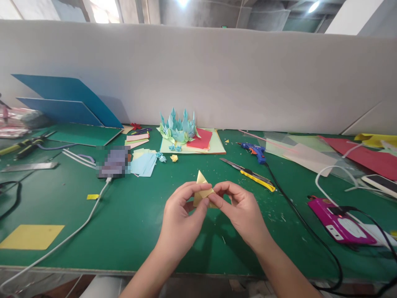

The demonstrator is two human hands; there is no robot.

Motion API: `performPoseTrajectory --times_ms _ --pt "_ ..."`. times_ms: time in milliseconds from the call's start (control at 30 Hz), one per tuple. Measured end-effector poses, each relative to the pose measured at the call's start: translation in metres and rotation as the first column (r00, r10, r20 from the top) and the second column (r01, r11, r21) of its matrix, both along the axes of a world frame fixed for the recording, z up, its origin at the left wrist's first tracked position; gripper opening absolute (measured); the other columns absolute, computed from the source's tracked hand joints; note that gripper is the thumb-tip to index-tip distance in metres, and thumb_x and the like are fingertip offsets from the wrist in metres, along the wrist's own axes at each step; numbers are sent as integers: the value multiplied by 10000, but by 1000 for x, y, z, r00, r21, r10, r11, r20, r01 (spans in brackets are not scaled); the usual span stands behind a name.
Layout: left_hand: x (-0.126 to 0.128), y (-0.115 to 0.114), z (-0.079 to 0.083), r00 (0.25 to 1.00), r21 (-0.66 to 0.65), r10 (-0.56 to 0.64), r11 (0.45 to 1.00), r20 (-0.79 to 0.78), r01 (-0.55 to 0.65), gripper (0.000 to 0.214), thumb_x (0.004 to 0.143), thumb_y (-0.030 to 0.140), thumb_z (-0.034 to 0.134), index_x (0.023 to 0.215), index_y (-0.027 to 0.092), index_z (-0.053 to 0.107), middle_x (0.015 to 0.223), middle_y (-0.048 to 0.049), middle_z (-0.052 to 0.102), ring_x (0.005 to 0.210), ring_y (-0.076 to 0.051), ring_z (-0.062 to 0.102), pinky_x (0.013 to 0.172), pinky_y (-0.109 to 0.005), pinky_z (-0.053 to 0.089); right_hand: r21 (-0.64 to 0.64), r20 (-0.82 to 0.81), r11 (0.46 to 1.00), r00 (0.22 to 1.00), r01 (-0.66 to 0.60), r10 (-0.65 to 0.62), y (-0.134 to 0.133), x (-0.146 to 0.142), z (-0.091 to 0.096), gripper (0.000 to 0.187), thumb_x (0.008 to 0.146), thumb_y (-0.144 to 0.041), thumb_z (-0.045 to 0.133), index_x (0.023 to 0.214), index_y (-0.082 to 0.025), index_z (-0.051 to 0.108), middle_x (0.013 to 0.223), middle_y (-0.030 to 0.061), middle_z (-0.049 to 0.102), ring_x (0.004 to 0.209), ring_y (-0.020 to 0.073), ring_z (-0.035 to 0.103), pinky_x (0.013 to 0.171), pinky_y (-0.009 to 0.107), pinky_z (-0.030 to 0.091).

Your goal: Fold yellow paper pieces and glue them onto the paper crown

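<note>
A small piece of folded yellow paper (201, 179) is held up in front of me, its pointed corner facing away. My left hand (185, 209) pinches its left side between thumb and fingers. On the right side, my right hand (240, 207) grips the paper's edge with thumb and forefinger. Fingertips hide part of the folds. Beyond the hands sits a blue and green folded-paper lotus (180, 126) on a stack of coloured sheets (214, 145). Small crumpled-looking blue paper pieces (161, 157) and a yellow one (174, 158) lie nearer.
A yellow utility knife (256, 179) and a blue glue gun (256, 151) lie right of centre. Further right is a magenta power strip (338, 219) with cables. Left are a phone (114, 162), blue paper slips (145, 163), a yellow sheet (32, 237) and blue boards (62, 99).
</note>
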State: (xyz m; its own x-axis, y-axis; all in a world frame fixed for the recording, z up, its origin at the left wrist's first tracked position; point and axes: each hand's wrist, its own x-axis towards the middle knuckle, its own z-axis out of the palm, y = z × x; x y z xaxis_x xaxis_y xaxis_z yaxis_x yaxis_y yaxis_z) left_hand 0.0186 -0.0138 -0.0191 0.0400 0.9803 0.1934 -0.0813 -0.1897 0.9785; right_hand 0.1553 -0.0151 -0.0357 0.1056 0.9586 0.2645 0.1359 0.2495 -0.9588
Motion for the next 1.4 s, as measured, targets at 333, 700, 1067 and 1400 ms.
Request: performPoseTrajectory --times_ms 333,700,1067,1400 --pt "0 0 4 1000 -31 0 1000 22 1 152 663 161 673 788 195 752 858 -50 689 746 -147 658 627 -222 574 -51 -25 999 1000 1 -2 1 1 1 193 706 -376 705 671 -200 634 656 -8 611 652 142 525 633 264 450" --pt "-1 -1 12 998 -186 -39 981 50 48 136 612 146 697 736 178 744 739 -21 696 610 -114 608 531 -192 497 -80 -104 995 993 -66 58 -1 0 2 240 744 -411 667 664 -196 599 621 -26 539 604 122 487 592 252 420" --pt "1 1 10 986 -285 -94 950 138 130 94 586 136 718 673 168 708 662 2 694 605 -103 603 584 -191 501 49 8 999 1000 -4 3 -5 -1 2 218 810 -365 593 679 -196 551 637 -24 511 614 124 478 582 242 402" --pt "-2 3 6 984 -197 7 980 180 29 87 616 162 733 696 194 724 707 17 694 631 -96 635 614 -179 525 -53 42 994 995 -91 93 -6 -7 3 244 789 -427 611 724 -193 584 656 -22 533 638 129 479 592 239 389"
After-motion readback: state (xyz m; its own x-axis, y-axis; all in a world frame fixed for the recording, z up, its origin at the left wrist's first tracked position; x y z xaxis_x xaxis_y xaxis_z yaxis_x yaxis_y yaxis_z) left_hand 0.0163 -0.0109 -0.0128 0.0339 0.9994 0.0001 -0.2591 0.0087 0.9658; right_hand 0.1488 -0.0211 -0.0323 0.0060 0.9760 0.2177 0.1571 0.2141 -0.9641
